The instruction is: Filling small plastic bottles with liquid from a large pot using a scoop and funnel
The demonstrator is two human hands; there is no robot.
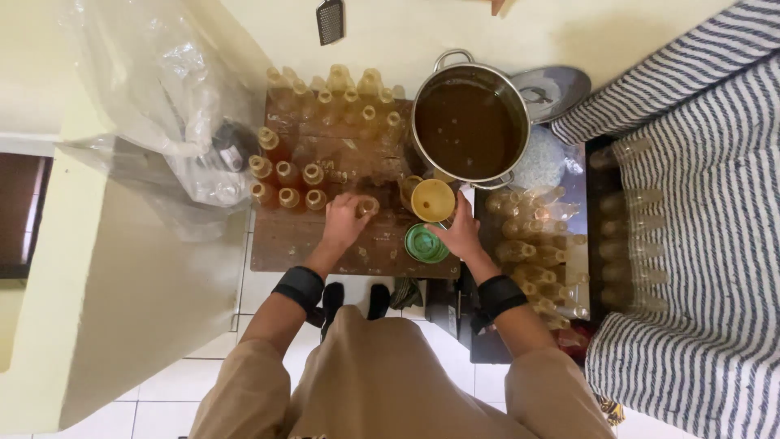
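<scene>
A small plastic bottle (367,206) of amber liquid stands just left of the frame's centre, on a worn wooden table (284,244). The left hand (344,221) is wrapped around it from below, fingers curled on its neck and shoulder. Just to the right, a yellow funnel (433,200) sits in the mouth of another bottle (410,189), and the right hand (461,233) lies against the funnel's lower right edge, fingers bent toward it — whether it truly grips the funnel or only touches it cannot be told from here. Below the funnel, between the two hands, rests a green round scoop (426,243).

Both wrists wear black cuffs (299,286), and tan sleeves run down to the bottom edge of the frame.

Left of the held bottle, a cluster of filled bottles (284,175) stands uncapped in short rows; more bottles (341,93) crowd the table's upper edge. Upper right of the funnel stands a large steel pot (470,120) full of dark brown liquid, its metal lid (552,91) lying just beside it. Empty clear bottles (540,244) lie stacked to the right of the right hand, next to a blue-and-white striped cloth (699,203) filling the frame's right side. A crumpled clear plastic bag (162,89) occupies the upper left, and a small dark grater (330,20) lies at the top edge.
</scene>
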